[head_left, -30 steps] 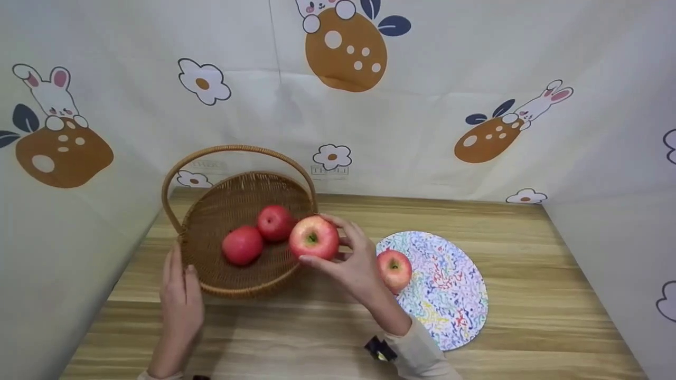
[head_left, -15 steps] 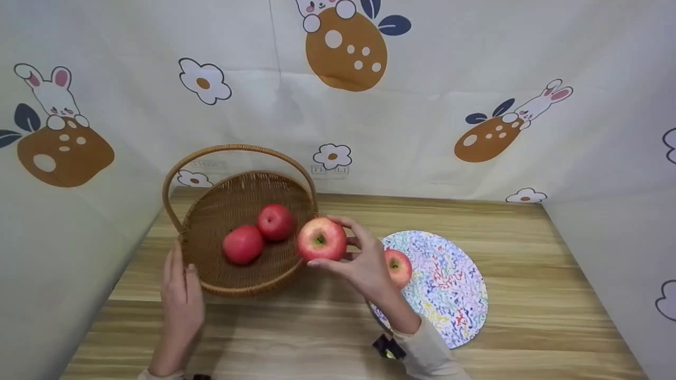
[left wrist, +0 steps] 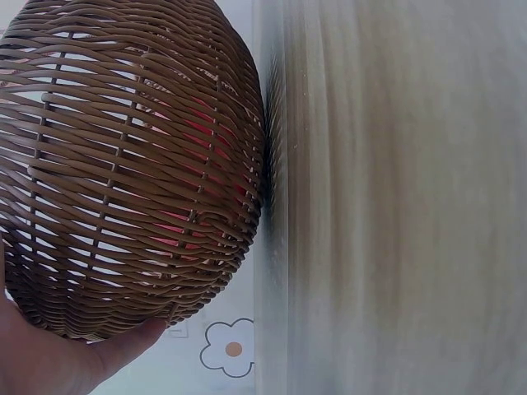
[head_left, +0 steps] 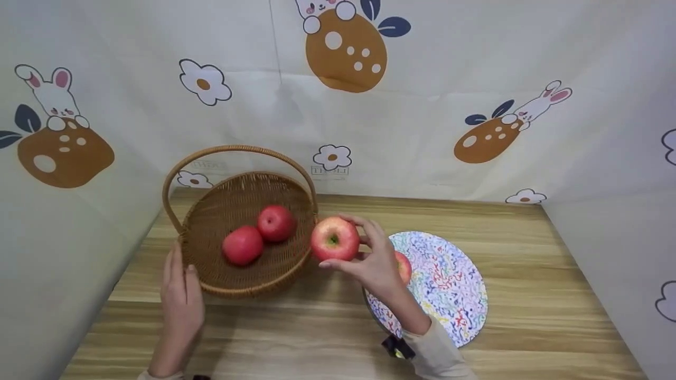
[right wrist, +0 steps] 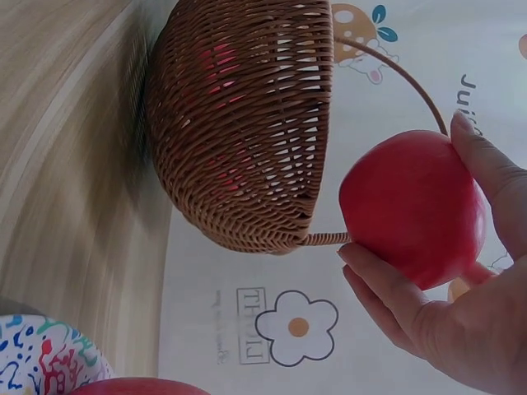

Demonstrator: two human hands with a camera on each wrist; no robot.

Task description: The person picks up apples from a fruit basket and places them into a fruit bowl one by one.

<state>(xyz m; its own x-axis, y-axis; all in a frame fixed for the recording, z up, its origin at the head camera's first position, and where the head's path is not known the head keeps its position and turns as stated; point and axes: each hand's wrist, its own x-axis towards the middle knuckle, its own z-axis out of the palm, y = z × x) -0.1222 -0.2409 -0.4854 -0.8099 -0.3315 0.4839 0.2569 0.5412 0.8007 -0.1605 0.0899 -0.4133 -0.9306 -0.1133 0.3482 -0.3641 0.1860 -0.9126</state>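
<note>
Your right hand (head_left: 377, 266) grips an apple (head_left: 335, 239); your left hand (head_left: 181, 295), fingers straight, touches the wicker basket (head_left: 219, 208) between them.

Honestly can't tell if it's a home or a lab, but it's basically a little booth: pale sheeting (head_left: 412, 121) wraps the back and both sides of a wood-grain tabletop (head_left: 538, 264). Cartoon bunnies (head_left: 55, 101) and white flowers (head_left: 211, 92) are printed on the sheeting, and the wicker basket (head_left: 251, 291) and apples (head_left: 335, 240) give kitchen-table vibes. The black gadget (head_left: 397, 347) by the person's right sleeve (head_left: 438, 352) leans more recording setup, though.
</note>
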